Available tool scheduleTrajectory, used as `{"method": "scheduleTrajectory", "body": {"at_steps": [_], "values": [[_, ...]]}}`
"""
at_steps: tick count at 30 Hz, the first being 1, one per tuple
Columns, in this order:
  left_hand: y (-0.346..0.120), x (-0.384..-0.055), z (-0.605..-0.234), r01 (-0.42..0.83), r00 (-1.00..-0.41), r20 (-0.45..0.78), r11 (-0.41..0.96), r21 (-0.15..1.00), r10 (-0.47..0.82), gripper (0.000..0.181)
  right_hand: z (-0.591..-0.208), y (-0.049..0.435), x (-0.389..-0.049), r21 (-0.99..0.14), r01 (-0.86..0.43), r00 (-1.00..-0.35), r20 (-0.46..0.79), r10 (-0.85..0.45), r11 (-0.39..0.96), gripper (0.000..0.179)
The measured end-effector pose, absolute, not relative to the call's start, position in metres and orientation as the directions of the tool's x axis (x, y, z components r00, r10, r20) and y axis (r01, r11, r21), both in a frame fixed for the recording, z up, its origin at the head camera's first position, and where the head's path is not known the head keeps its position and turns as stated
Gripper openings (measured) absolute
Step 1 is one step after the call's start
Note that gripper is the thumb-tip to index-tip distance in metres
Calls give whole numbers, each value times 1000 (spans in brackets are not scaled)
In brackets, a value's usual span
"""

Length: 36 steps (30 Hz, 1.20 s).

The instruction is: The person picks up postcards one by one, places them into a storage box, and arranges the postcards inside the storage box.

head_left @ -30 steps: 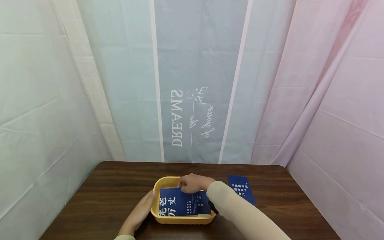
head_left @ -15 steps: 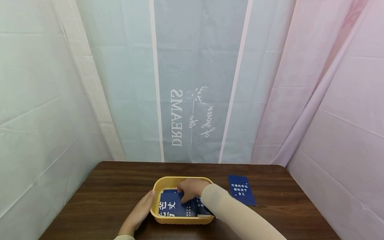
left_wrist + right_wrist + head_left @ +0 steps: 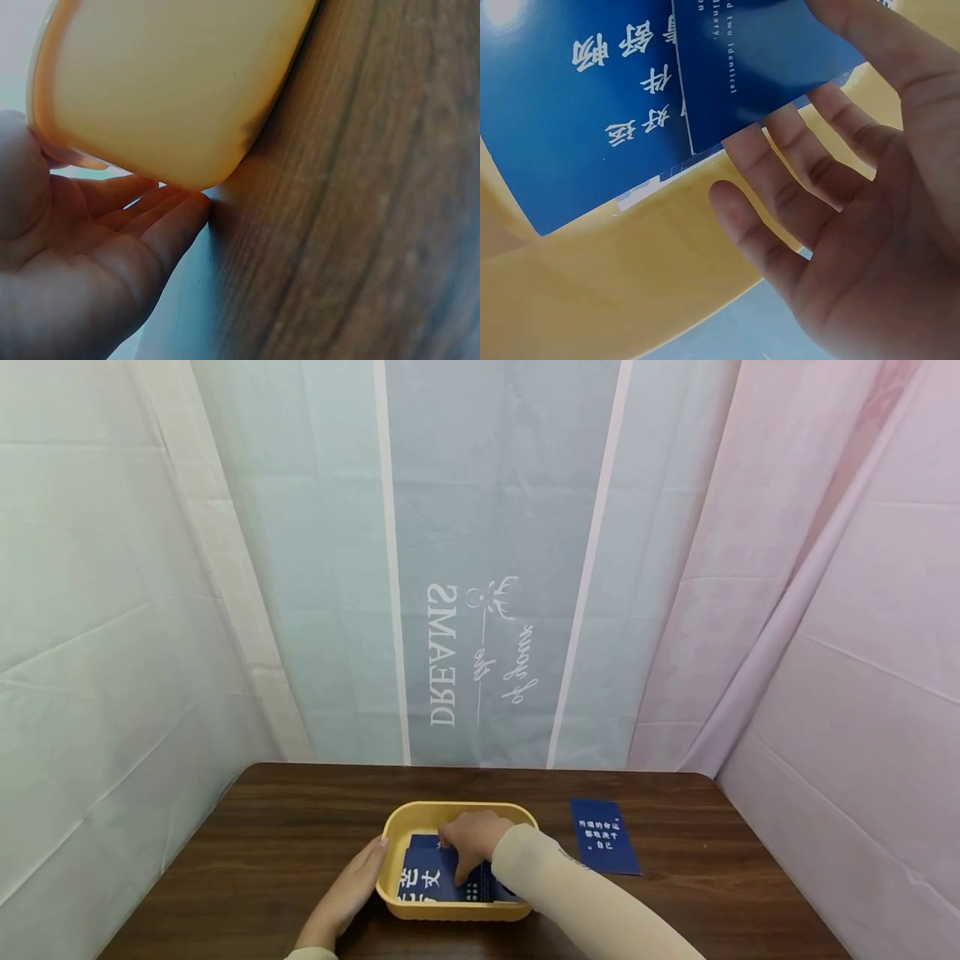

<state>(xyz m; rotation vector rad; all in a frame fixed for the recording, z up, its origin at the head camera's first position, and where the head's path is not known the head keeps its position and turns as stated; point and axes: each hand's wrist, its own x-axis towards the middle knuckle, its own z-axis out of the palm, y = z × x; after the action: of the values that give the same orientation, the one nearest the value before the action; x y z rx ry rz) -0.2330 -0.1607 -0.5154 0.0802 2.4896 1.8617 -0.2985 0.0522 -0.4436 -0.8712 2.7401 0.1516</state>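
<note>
A yellow plastic basket point(image 3: 450, 912) stands on the table, with several blue cards point(image 3: 423, 870) printed with white characters lying in it. At its left end my left hand point(image 3: 347, 889) holds the wall, the thumb over the rim and the fingers against the outside, as the left wrist view shows. Inside the basket my right hand point(image 3: 476, 842) pinches a blue card point(image 3: 757, 67) by its edge, thumb on top and fingers underneath. Another blue card point(image 3: 577, 120) lies partly under it in the right wrist view. My right hand and sleeve hide the basket's right part in the head view.
One more blue card point(image 3: 606, 837) with white characters lies flat on the dark wooden table point(image 3: 300, 827), right of the basket. Light fabric curtains point(image 3: 495, 485) hang behind the table and along both sides.
My right hand has shifted lower over the cards, its thumb now on top. The top card has slid toward the basket's near side, uncovering another behind it. My left hand stays put.
</note>
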Motion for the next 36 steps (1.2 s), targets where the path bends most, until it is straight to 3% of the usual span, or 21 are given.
{"method": "scheduleTrajectory", "body": {"at_steps": [10, 20, 32, 36], "values": [[-160, -233, -515, 26, -998, 6, 281, 959, 69, 70, -443, 50, -298, 66, -593, -783, -283, -555, 803, 45], [-160, -232, -514, 30, -997, 10, 280, 960, 71, 69, -442, 52, -299, 13, -569, -789, -293, -541, 822, 45], [-158, -230, -514, 51, -996, 29, 264, 963, 87, 67, -420, 92, -309, -387, -457, -816, -177, -551, 801, 34], [-158, -230, -514, 59, -995, 37, 258, 964, 89, 67, -417, 113, -314, -435, -482, -813, -102, -574, 760, 30]]}}
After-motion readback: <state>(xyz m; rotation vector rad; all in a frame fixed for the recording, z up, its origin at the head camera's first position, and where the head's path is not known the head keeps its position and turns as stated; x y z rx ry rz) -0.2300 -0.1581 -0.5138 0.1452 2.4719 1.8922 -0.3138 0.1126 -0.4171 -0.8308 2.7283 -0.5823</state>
